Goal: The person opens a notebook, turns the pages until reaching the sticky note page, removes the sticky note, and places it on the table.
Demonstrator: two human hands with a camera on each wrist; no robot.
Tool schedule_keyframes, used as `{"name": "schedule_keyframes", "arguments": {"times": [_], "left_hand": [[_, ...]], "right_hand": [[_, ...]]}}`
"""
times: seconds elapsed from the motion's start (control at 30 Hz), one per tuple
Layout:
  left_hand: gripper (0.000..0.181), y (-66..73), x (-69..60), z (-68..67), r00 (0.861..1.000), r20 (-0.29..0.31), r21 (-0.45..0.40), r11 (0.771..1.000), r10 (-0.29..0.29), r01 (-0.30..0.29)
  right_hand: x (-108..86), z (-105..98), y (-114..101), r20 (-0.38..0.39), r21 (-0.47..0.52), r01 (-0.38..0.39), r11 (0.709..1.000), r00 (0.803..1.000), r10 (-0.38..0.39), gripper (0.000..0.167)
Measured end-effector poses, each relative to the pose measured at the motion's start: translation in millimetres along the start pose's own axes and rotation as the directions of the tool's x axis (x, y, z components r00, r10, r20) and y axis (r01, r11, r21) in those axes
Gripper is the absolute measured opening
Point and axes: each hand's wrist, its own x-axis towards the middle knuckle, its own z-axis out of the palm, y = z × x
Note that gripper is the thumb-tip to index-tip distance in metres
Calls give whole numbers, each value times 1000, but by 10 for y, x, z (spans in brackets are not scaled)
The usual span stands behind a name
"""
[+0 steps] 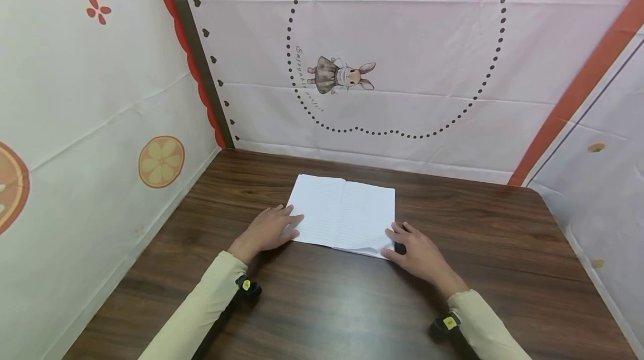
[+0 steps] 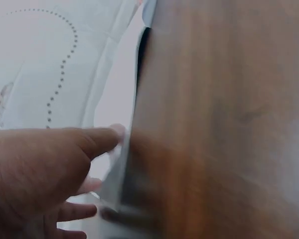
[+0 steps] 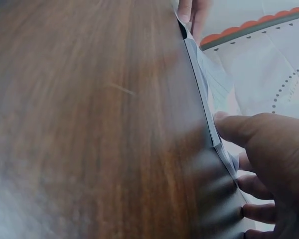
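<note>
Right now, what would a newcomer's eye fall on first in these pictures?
First, probably the open white notebook on the dark wooden table, with the left hand at its left edge and the right hand at its right. Next, the rabbit print, turned sideways on the pale cloth behind the table.

You cannot see the underside of the notebook (image 1: 317, 203), and whether its faint page lines carry writing is too small to tell. The head view's bottom edge cuts off both your sleeves (image 1: 201, 304). Your left wrist view blurs the worktop (image 2: 214, 99) and crops your left hand (image 2: 40, 174).
</note>
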Motion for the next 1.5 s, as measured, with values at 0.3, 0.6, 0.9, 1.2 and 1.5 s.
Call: {"name": "schedule_keyframes", "arguments": {"times": [0.3, 0.6, 0.9, 1.2, 1.5], "left_hand": [[38, 333, 290, -123, 981, -158, 143, 986, 109, -87], [55, 873, 571, 12, 924, -179, 200, 932, 337, -301], [65, 1316, 741, 259, 886, -72, 294, 858, 458, -420], [64, 1459, 828, 263, 883, -39, 350, 834, 468, -426], [56, 1462, 850, 202, 883, -28, 322, 841, 468, -435]], "right_hand": [[10, 2, 10, 4, 5, -8, 1000, 1000, 7, 64], [21, 10, 17, 17, 2, -10, 1000, 1000, 10, 65], [10, -2, 22, 19, -3, -15, 1000, 1000, 15, 65], [7, -10, 12, 10, 10, -6, 1000, 1000, 6, 64], [19, -19, 5, 10, 21, 1, 1000, 1000, -2, 62]]}}
